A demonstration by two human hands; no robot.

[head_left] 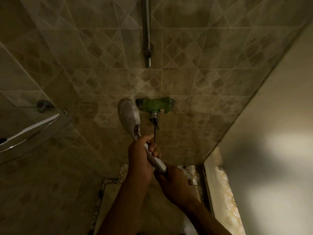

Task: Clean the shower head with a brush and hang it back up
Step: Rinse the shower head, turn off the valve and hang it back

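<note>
the shower head [129, 116] is in the middle of the view, held up in front of the tiled wall [84, 73]. its round end points up and a bit left, and its long handle slants down to the right. the metal looks dull and spotted.

the left hand [139, 160] is wrapped tight around the handle, just under the round end. the fingers [153, 146] curl over the front of the handle. the right hand [172, 180] is lower down, closed around the bottom end of the handle, where the shiny tip pokes out between the two hands. both arms reach up from the bottom of the view.

just to the right of the shower head, a tap [155, 106] sticks out of the wall. green tape or cloth is wrapped around it, and a short metal spout hangs under it. the shower head is near the tap, but i cannot tell if they touch.

higher up on the wall, a metal pipe [146, 31] runs straight down and stops above the tap. on the left, a curved glass shelf [30, 131] with a shiny rim is fixed in the corner. on the right there is a pale wall [271, 133] with a bright patch of light. the room is dim. no brush can be made out in either hand.
</note>
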